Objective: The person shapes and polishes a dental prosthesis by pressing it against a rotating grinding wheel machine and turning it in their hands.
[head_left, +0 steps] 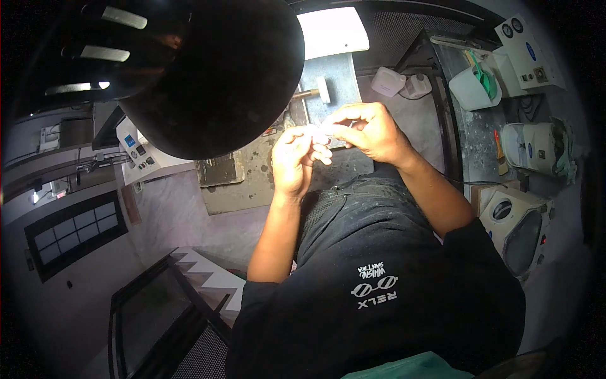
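Observation:
My left hand [296, 158] and my right hand [369, 136] meet at their fingertips over the workbench [221, 197], closed around a small pale thing [319, 131] that is too small and glaringly lit to name. A large black lamp hood [211, 69] hangs close above and to the left of them. Just beyond my fingers, a white-headed tool with a brass-coloured handle [323, 90] is on a metal plate [341, 66], below a bright white panel [331, 28]. A dark square slab [221, 167] lies on the bench to the left of my left hand.
At right are a white bin with green items [473, 91], gauged machines [530, 54] and a cream machine [517, 227]. Pale jugs [388, 81] stand beyond the bench. At left are a control-panel machine [145, 151], a dark-framed window [76, 234] and a stair with a dark railing [173, 265].

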`<state>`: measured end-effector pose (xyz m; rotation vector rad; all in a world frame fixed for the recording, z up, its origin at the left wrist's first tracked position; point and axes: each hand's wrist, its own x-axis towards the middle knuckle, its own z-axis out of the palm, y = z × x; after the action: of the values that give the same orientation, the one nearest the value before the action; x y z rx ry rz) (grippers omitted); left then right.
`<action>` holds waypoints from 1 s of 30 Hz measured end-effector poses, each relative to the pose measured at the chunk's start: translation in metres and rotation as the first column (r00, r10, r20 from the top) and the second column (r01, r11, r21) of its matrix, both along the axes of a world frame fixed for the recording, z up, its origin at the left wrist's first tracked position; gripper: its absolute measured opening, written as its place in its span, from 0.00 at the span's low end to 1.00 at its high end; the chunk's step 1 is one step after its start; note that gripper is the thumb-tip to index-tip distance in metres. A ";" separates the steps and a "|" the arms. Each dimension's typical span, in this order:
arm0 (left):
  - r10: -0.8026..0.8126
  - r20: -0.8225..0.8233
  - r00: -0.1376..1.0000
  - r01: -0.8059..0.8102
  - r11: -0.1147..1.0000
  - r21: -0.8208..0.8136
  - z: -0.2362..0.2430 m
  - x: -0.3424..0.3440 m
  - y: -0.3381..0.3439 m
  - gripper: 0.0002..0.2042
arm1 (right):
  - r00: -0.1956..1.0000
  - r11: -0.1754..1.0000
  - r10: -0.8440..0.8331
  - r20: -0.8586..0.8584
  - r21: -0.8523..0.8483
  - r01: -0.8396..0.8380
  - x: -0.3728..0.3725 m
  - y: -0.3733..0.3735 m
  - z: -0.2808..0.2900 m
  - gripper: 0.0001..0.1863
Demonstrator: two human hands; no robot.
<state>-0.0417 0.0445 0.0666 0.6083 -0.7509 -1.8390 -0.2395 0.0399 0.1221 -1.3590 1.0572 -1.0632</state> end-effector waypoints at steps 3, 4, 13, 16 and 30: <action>0.006 -0.001 1.000 -0.006 1.000 0.003 -0.003 -0.001 -0.001 0.10 | 0.999 1.000 -0.003 -0.033 -0.007 0.002 -0.001 0.000 -0.001 0.08; 0.008 -0.002 1.000 -0.008 1.000 0.005 -0.005 -0.002 -0.001 0.10 | 0.998 1.000 0.008 -0.054 0.001 -0.008 -0.003 0.000 -0.002 0.08; 0.185 0.341 0.922 -0.149 0.980 -0.131 -0.012 -0.010 -0.007 0.07 | 0.980 0.992 -0.069 -0.189 -0.114 0.048 -0.009 -0.006 -0.023 0.07; 0.237 0.402 0.885 -0.162 0.964 -0.213 -0.022 -0.012 -0.010 0.06 | 0.962 0.990 -0.094 -0.258 -0.127 0.063 -0.012 -0.009 -0.039 0.07; 0.218 0.478 0.851 -0.217 0.974 -0.058 -0.167 -0.054 -0.069 0.03 | 0.838 0.968 -0.216 -0.501 0.001 0.250 -0.007 -0.062 -0.164 0.06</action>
<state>-0.0953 -0.0250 -0.1003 1.1305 -0.9634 -1.4855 -0.2461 -0.0222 -0.0419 -1.5183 1.6633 -0.8510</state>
